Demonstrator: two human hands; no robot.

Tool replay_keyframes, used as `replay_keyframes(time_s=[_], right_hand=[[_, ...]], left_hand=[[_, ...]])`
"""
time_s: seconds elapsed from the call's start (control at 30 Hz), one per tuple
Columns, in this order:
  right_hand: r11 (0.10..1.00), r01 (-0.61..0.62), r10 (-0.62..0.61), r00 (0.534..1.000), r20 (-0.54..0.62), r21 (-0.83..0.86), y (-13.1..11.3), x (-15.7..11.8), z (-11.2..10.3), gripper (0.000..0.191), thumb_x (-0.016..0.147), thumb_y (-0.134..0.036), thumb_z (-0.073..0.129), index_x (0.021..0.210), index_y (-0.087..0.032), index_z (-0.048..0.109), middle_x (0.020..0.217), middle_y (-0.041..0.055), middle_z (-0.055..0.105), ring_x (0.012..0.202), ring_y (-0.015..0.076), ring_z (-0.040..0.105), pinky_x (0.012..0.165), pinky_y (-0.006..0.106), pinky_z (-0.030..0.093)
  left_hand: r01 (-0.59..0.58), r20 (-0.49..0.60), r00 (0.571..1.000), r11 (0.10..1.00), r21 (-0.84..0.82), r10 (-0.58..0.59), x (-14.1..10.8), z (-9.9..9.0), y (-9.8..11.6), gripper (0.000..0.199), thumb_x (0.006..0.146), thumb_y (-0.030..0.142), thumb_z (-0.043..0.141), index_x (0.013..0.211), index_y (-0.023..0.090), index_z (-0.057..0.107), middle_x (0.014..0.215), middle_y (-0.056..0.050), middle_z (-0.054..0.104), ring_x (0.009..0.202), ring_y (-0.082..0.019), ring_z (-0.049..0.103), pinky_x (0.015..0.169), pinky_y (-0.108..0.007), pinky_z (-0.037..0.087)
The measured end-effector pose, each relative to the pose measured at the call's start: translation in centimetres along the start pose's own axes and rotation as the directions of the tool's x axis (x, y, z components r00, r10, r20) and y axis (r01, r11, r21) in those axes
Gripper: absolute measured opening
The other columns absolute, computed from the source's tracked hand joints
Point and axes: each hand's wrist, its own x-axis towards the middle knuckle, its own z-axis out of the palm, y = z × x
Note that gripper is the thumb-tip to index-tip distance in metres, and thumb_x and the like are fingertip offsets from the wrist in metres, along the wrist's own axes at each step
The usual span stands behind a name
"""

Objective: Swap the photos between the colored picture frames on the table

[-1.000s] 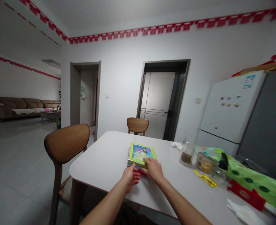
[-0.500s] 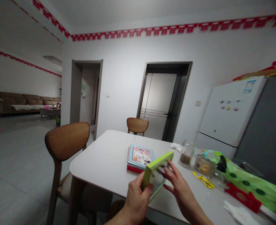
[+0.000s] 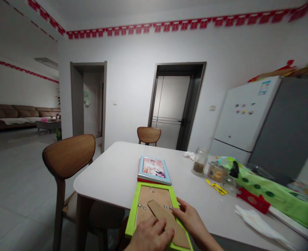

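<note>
A green picture frame (image 3: 133,209) lies back side up at the table's near edge, its brown backing board, metal clips and cardboard stand showing. My left hand (image 3: 152,234) rests on the lower part of the backing and the stand, its fingers bent and close together. At the frame's right edge is my right hand (image 3: 192,219), gripping the rim with thumb and fingers near a clip. Just beyond the green frame, a light blue picture frame (image 3: 167,174) with a pink picture sits on top of something red.
On the white table (image 3: 104,174) at the right stand a glass jar (image 3: 199,164), a container of yellowish food (image 3: 216,172), a yellow packet (image 3: 216,187), a red box (image 3: 253,200), a green bag (image 3: 276,195) and a white tissue (image 3: 258,221). Wooden chairs (image 3: 69,157) stand around it.
The green frame has turned from a tilted, raised position to back side up and lower. My left hand has moved onto its back; my right hand has moved to its right edge. The view has shifted slightly.
</note>
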Motion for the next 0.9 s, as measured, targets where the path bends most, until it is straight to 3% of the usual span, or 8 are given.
replay_keyframes(time_s=[0.1,0.23,0.4,0.53,0.6,0.7,0.77,0.9], right_hand=[[0.939,0.093,-0.114,0.993,-0.044,-0.330,1.6,1.5,-0.3,0.045,0.061,-0.024,0.048,0.104,-0.012,0.056,0.090,0.0081,0.066,0.080,0.0204,0.060,0.073,0.028,0.044],[0.755,0.078,-0.204,0.972,-0.120,-0.651,2.6,2.7,-0.2,0.044,0.062,-0.021,0.045,0.102,-0.008,0.058,0.099,0.0134,0.062,0.092,0.0219,0.056,0.083,0.029,0.039],[0.654,0.097,-0.253,0.963,-0.096,-0.750,2.6,3.4,0.0,0.042,0.064,-0.018,0.044,0.102,-0.010,0.058,0.101,0.0121,0.061,0.095,0.0200,0.054,0.087,0.028,0.037],[0.614,0.157,-0.307,0.950,-0.051,-0.773,2.3,3.4,-0.1,0.037,0.064,-0.018,0.045,0.097,-0.013,0.061,0.111,0.0117,0.055,0.102,0.0194,0.050,0.092,0.027,0.033],[0.598,0.179,-0.313,0.949,-0.022,-0.782,2.0,3.3,-0.1,0.035,0.065,-0.017,0.045,0.094,-0.013,0.062,0.110,0.0119,0.056,0.101,0.0194,0.051,0.090,0.026,0.034],[0.569,0.197,-0.320,0.947,0.006,-0.799,1.5,3.2,0.1,0.032,0.066,-0.016,0.042,0.088,-0.012,0.064,0.100,0.0121,0.060,0.092,0.0196,0.054,0.084,0.026,0.038],[0.555,0.193,-0.320,0.947,0.006,-0.809,1.2,3.2,0.4,0.031,0.067,-0.015,0.040,0.085,-0.013,0.065,0.095,0.0116,0.061,0.086,0.0191,0.056,0.080,0.026,0.039],[0.546,0.172,-0.317,0.948,-0.012,-0.820,1.0,3.3,0.8,0.029,0.068,-0.015,0.040,0.082,-0.015,0.066,0.090,0.0100,0.061,0.081,0.0174,0.056,0.075,0.024,0.039]], left_hand=[[-0.001,0.142,0.990,1.000,-0.009,0.002,0.4,0.4,0.0,0.024,0.075,0.030,0.049,0.097,0.019,0.051,0.094,-0.006,0.061,0.072,-0.020,0.056,0.060,-0.026,0.048],[0.065,0.206,0.977,0.997,-0.032,-0.057,0.8,1.8,0.3,0.024,0.076,0.027,0.049,0.099,0.019,0.049,0.098,-0.007,0.058,0.078,-0.021,0.054,0.064,-0.028,0.047],[0.155,0.260,0.957,0.984,-0.093,-0.126,1.3,1.9,0.6,0.025,0.077,0.022,0.049,0.102,0.020,0.048,0.099,-0.008,0.057,0.084,-0.022,0.052,0.068,-0.031,0.046],[0.285,0.312,0.930,0.915,-0.287,-0.192,1.1,0.5,-0.7,0.033,0.070,0.029,0.057,0.102,0.022,0.051,0.105,-0.005,0.056,0.092,-0.024,0.050,0.078,-0.034,0.042],[0.439,0.295,0.889,0.838,-0.324,-0.351,0.6,0.3,-2.4,0.043,0.069,0.029,0.057,0.110,0.020,0.048,0.115,-0.008,0.051,0.103,-0.024,0.045,0.089,-0.035,0.035],[0.694,0.305,0.720,0.660,-0.287,-0.624,-0.1,0.9,-5.3,0.053,0.068,0.022,0.053,0.119,0.010,0.041,0.124,-0.014,0.042,0.115,-0.025,0.035,0.097,-0.034,0.024],[0.759,0.346,0.651,0.585,-0.287,-0.675,-0.4,1.4,-6.7,0.054,0.067,0.021,0.052,0.118,0.007,0.041,0.122,-0.015,0.045,0.112,-0.024,0.038,0.096,-0.032,0.026],[0.748,0.358,0.664,0.583,-0.317,-0.657,-0.6,1.8,-7.5,0.047,0.067,0.022,0.051,0.113,0.011,0.046,0.117,-0.010,0.049,0.107,-0.022,0.043,0.093,-0.027,0.029]])
